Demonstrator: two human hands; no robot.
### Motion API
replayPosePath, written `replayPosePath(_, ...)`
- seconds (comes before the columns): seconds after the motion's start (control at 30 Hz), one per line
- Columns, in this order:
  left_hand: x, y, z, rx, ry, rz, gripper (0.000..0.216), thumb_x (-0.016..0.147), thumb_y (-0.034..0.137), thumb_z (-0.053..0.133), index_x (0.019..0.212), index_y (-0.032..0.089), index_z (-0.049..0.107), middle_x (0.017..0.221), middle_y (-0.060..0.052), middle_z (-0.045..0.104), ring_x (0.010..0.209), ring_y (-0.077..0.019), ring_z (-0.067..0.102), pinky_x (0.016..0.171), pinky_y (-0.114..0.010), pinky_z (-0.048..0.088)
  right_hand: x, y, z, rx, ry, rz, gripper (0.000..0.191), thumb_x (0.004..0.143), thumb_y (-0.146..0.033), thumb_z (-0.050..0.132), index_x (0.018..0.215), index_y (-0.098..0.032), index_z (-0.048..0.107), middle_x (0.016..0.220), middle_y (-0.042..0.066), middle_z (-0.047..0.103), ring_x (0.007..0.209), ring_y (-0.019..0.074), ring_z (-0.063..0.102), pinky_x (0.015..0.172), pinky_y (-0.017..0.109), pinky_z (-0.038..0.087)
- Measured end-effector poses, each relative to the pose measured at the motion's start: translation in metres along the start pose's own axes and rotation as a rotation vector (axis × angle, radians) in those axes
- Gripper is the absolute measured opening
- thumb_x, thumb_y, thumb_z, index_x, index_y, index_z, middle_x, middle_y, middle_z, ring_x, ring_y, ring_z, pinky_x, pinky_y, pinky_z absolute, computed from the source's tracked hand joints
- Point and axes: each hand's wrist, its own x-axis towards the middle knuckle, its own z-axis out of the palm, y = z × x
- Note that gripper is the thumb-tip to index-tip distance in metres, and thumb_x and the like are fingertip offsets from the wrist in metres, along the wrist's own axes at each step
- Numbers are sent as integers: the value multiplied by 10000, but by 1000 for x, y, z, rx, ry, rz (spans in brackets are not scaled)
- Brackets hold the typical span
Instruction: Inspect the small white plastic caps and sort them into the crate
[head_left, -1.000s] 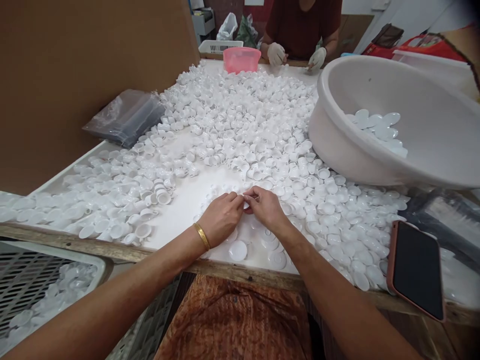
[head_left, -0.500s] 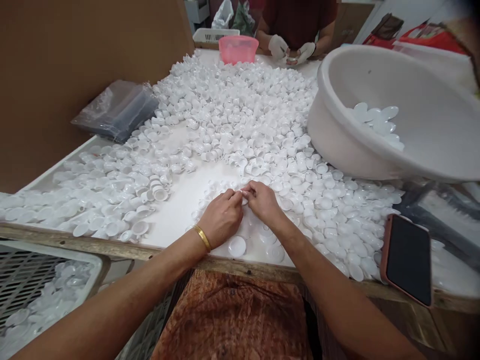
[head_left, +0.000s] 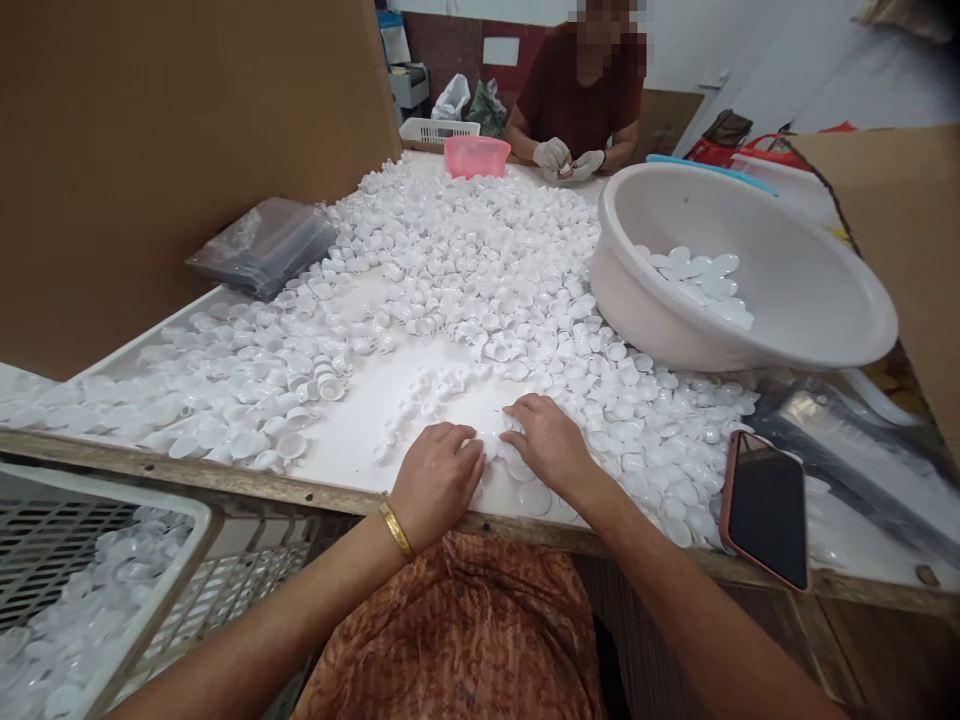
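Observation:
My left hand [head_left: 439, 480], with a gold bangle on its wrist, lies at the near table edge with its fingers curled. My right hand [head_left: 551, 445] is right beside it, fingers bent down as well. The fingertips of both meet on small white plastic pieces [head_left: 491, 447] lying between them; what each finger grips is hidden. White saucer-like discs [head_left: 534, 497] lie flat under and beside my right hand. A broad heap of tiny white cups and discs [head_left: 480, 270] covers the white table [head_left: 360, 445] beyond.
A large white basin [head_left: 795, 300] with several discs stands tilted at the right. A phone [head_left: 765, 508] lies at the table's front right. A plastic crate [head_left: 90, 590] of white pieces sits lower left. Clear bags [head_left: 262, 245] lie at the left. A gloved person [head_left: 577, 100] works by a pink bowl [head_left: 477, 155].
Both my hands have drawn back toward the near table edge and dropped lower onto the pieces. The view has tilted up, so more of the room and the person opposite shows.

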Motion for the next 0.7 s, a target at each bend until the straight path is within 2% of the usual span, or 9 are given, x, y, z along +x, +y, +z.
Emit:
replayPosePath(0.17,-3,-13,1,-163,85,-99,202,859,207,457,877,169,654,962,-81,632,870,-186,567,764,-352,482,8,-8,4,-334,-49,-155,142,825,-229,558,911,-148,638,949,111,591,918,241,505,725,328,386)
replayPosePath(0.27,-1,-32,-4,-222,116,-185,195,851,207,475,862,176,667,918,-62,649,843,-166,582,755,-323,497,10,-6,2,-432,-45,-244,129,820,-144,511,852,-131,635,890,124,594,870,246,510,712,346,357)
replayPosePath(0.33,0,-44,-10,-233,146,-242,197,851,216,479,858,179,672,910,-53,653,844,-161,585,756,-313,497,12,-4,0,-435,-22,-222,174,810,-84,466,796,-129,633,837,121,601,831,237,521,700,340,349)
replayPosePath(0.4,2,-54,-14,-224,169,-290,206,853,230,478,852,177,676,898,-50,653,840,-162,584,749,-311,494,16,-2,-2,-352,45,-123,217,836,-101,426,785,-137,633,816,111,614,814,225,539,685,323,354)
replayPosePath(0.5,12,-64,-14,-175,158,-302,211,847,234,480,855,173,682,875,-52,650,822,-172,570,737,-321,487,30,-2,-5,6,137,94,222,878,-203,406,914,-173,622,802,55,642,763,176,583,654,271,388)
replayPosePath(0.6,38,-68,-2,-73,117,-190,211,827,189,491,918,166,680,913,-71,645,856,-201,533,756,-354,469,47,-3,-4,358,145,290,223,843,-212,442,1023,-206,573,693,-18,634,623,125,608,622,231,417)
replayPosePath(0.7,71,-68,15,16,75,-70,242,809,153,498,986,165,662,991,-91,631,914,-231,494,770,-380,446,55,-1,-3,404,240,377,223,811,-181,437,981,-207,579,688,-17,630,614,131,621,643,248,438)
